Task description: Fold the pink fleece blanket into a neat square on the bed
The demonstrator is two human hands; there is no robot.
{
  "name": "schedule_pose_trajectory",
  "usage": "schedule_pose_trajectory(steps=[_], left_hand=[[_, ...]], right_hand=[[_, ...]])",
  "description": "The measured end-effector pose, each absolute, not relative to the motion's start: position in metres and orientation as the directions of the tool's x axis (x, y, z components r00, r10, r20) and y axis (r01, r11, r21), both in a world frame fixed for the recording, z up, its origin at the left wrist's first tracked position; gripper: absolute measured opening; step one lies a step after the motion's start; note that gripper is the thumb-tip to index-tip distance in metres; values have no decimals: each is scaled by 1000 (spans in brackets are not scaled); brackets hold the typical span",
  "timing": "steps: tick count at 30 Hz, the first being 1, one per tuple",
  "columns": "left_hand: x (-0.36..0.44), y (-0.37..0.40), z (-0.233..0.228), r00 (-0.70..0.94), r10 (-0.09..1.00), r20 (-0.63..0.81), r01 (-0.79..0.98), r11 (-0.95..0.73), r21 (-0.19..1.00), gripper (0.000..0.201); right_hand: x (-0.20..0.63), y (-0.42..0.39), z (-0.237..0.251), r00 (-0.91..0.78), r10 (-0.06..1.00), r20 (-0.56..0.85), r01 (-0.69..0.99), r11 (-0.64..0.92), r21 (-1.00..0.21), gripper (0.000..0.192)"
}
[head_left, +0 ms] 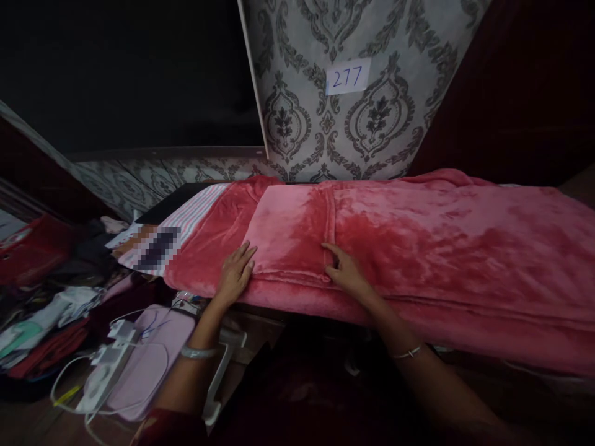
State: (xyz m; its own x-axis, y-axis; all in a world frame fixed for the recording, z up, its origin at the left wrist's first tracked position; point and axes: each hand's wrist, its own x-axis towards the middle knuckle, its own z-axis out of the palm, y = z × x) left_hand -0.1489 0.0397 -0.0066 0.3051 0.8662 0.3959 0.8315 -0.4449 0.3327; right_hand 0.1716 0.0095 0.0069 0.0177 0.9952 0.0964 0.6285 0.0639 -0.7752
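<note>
A pink-red plush blanket (pixel 446 248) lies spread along a long surface, with a folded flap (pixel 292 217) on top near the middle. The flap's right edge is a raised hem. My left hand (pixel 235 272) rests on the blanket at the left edge of the flap, fingers stretched and apart. At the hem's near corner is my right hand (pixel 346 267), its index finger and thumb apart and touching the cloth; the other fingers are partly hidden. Left of the flap, a striped cloth (pixel 198 210) shows beside the red plush.
A large dark television screen (pixel 139 74) stands behind on the left. A paper marked 277 (pixel 348 76) is on the patterned wall. At lower left lie a white power strip (pixel 106 368) with cables, a pink case (pixel 160 347) and piled clothes (pixel 60 316).
</note>
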Motion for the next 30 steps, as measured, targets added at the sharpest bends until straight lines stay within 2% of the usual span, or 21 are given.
schedule_pose_trajectory(steps=[8, 15, 19, 22, 26, 30], left_hand=[[-153, 44, -7, 290, 862, 416, 794, -460, 398, 48], [-160, 43, -1, 272, 864, 423, 796, -449, 406, 46], [-146, 46, 19, 241, 855, 460, 862, -406, 303, 42], [-110, 47, 30, 310, 819, 482, 868, -451, 209, 45], [-65, 41, 21, 439, 825, 356, 855, -505, 117, 53], [-52, 35, 5, 443, 843, 305, 872, -484, 71, 53]], right_hand=[[165, 8, 12, 28, 991, 128, 617, 84, -783, 60], [162, 5, 20, -4, 999, 51, 687, 40, -725, 57], [157, -1, 46, 20, 984, 178, 810, 88, -580, 45], [150, -2, 57, -56, 960, 276, 846, 192, -496, 50], [147, -1, 43, -204, 967, 155, 812, 256, -524, 59], [152, -4, 25, -198, 971, 135, 796, 240, -556, 60]])
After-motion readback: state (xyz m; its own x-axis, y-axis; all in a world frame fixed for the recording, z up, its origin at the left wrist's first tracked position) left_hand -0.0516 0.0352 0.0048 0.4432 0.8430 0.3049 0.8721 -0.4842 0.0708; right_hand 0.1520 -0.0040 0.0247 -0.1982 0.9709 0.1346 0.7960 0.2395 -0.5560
